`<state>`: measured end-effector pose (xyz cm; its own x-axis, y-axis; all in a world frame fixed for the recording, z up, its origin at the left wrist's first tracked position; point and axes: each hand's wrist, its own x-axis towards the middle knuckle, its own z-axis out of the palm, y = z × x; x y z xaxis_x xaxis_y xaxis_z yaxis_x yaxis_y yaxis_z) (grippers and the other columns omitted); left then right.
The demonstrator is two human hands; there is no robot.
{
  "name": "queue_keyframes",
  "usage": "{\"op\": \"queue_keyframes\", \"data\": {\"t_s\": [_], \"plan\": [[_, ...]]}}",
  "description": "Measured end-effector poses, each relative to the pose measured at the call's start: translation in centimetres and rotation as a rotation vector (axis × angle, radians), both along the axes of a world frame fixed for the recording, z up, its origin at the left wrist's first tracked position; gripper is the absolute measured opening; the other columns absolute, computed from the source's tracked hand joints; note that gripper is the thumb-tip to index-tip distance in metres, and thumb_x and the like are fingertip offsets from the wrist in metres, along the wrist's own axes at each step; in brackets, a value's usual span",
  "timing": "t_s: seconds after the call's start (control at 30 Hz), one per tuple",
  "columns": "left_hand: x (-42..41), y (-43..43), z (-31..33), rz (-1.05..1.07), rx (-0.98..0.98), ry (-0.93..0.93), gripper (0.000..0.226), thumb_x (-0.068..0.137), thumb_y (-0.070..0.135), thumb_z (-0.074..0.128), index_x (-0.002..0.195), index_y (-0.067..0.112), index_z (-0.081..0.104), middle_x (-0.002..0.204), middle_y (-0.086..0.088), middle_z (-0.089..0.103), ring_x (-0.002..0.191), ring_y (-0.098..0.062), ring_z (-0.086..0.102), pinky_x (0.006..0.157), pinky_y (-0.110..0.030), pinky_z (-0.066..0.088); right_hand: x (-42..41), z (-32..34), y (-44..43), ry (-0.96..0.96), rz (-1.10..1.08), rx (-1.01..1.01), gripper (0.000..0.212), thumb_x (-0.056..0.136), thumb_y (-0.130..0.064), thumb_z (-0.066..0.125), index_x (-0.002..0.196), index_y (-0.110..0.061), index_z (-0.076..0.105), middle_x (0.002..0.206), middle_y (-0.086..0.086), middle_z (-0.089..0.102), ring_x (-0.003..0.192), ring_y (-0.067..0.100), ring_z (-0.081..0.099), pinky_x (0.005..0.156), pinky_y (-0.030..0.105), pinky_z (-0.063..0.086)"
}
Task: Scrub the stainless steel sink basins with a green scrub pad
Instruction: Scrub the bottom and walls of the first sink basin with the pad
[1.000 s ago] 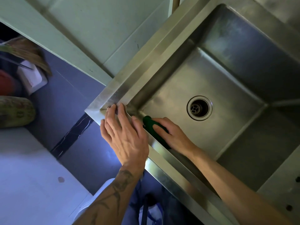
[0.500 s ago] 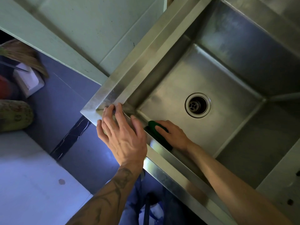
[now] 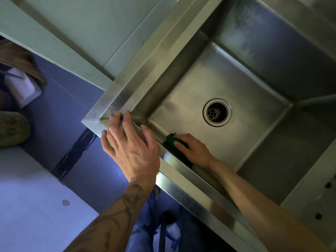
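Observation:
A stainless steel sink basin point(image 3: 241, 73) fills the upper right, with a round drain point(image 3: 217, 112) in its floor. My right hand point(image 3: 195, 151) reaches down inside the basin and presses a green scrub pad point(image 3: 172, 141) against the near wall, close to the near left corner; most of the pad is hidden under the fingers. My left hand point(image 3: 132, 148) rests flat with spread fingers on the sink's front rim point(image 3: 183, 182) at the left corner, holding nothing.
A pale green wall point(image 3: 87, 28) borders the sink on the left. Below lie a bluish tiled floor point(image 3: 36, 206), a white box point(image 3: 23, 88) and a rolled greenish object point(image 3: 12, 128) at the far left. A perforated steel ledge point(image 3: 314, 206) sits at right.
My right hand has slid the green pad a little along the near wall, away from the left corner. My left hand stays on the rim corner. The view has shifted slightly.

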<state>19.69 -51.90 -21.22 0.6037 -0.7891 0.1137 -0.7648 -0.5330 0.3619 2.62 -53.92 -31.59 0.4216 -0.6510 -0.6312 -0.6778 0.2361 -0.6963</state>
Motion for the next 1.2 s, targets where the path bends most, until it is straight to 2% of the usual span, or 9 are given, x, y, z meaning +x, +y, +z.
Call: {"op": "queue_keyframes", "data": {"t_s": [0.1,0.17,0.37,0.57,0.7,0.8,0.9,1.0,1.2], "plan": [[0.0,-0.1,0.0,0.003,-0.006,-0.002,0.049,0.101,0.025,0.056,0.147,0.009,0.059,0.148,-0.015,0.054,0.139,-0.030,0.048,0.126,-0.056,0.025,-0.6,1.7,1.4,-0.144,-0.065,-0.106,0.039,0.103,-0.066,0.042,0.138,-0.052,0.054,0.122,-0.023,0.059,0.115,0.000,0.061,0.095,0.021,0.050],[-0.1,-0.1,0.1,0.003,0.001,-0.005,0.049,0.101,0.025,0.055,0.147,0.009,0.059,0.148,-0.015,0.054,0.139,-0.030,0.048,0.126,-0.056,0.026,-0.6,2.2,1.4,-0.192,-0.073,-0.113,0.039,0.103,-0.068,0.040,0.138,-0.054,0.053,0.120,-0.023,0.059,0.115,0.000,0.061,0.092,0.015,0.049],[-0.1,0.0,0.2,0.007,-0.007,0.009,0.048,0.101,0.025,0.055,0.146,0.009,0.060,0.148,-0.015,0.054,0.139,-0.030,0.047,0.126,-0.057,0.025,-0.4,0.3,-0.1,0.048,0.050,0.015,0.041,0.110,-0.043,0.042,0.148,-0.033,0.053,0.139,0.003,0.059,0.128,0.022,0.055,0.108,0.040,0.043],[-0.1,-0.1,0.3,0.006,-0.005,0.013,0.048,0.101,0.026,0.054,0.146,0.008,0.060,0.147,-0.016,0.054,0.138,-0.031,0.048,0.126,-0.056,0.025,-1.3,3.5,1.8,-0.246,-0.115,-0.044,0.037,0.104,-0.063,0.045,0.137,-0.052,0.055,0.122,-0.020,0.060,0.116,0.002,0.062,0.096,0.019,0.051],[-0.1,-0.1,0.3,0.006,0.002,0.004,0.048,0.101,0.025,0.054,0.145,0.008,0.060,0.147,-0.017,0.054,0.137,-0.033,0.049,0.127,-0.056,0.025,-0.7,1.8,0.3,-0.045,-0.007,-0.012,0.040,0.109,-0.046,0.046,0.146,-0.035,0.056,0.133,-0.003,0.062,0.123,0.015,0.058,0.106,0.038,0.046],[-0.1,-0.1,0.2,0.007,-0.008,-0.001,0.047,0.101,0.024,0.055,0.145,0.008,0.060,0.146,-0.017,0.055,0.137,-0.032,0.049,0.126,-0.057,0.026,-0.3,1.4,0.2,0.073,0.034,-0.008,0.041,0.110,-0.044,0.045,0.148,-0.034,0.055,0.139,0.000,0.060,0.129,0.019,0.055,0.105,0.038,0.045],[0.0,-0.1,-0.1,0.009,-0.014,-0.004,0.048,0.101,0.025,0.053,0.145,0.008,0.060,0.146,-0.016,0.055,0.137,-0.031,0.048,0.125,-0.057,0.027,-1.0,3.2,1.7,-0.141,-0.105,-0.067,0.037,0.105,-0.058,0.048,0.139,-0.047,0.057,0.124,-0.018,0.062,0.115,0.003,0.062,0.097,0.024,0.051],[0.0,0.0,0.0,0.010,-0.012,-0.006,0.049,0.101,0.026,0.052,0.145,0.008,0.060,0.146,-0.016,0.055,0.137,-0.031,0.050,0.126,-0.057,0.026,-1.8,4.3,2.3,-0.263,-0.156,-0.052,0.032,0.103,-0.061,0.048,0.134,-0.053,0.057,0.120,-0.019,0.063,0.114,0.004,0.064,0.092,0.014,0.049],[0.0,0.0,0.2,-0.005,0.003,-0.004,0.049,0.101,0.027,0.052,0.147,0.008,0.059,0.148,-0.016,0.054,0.139,-0.032,0.049,0.127,-0.055,0.024,-1.3,1.7,1.1,0.059,-0.012,0.013,0.039,0.109,-0.043,0.047,0.146,-0.032,0.057,0.133,-0.001,0.061,0.124,0.019,0.058,0.102,0.034,0.044]]}}
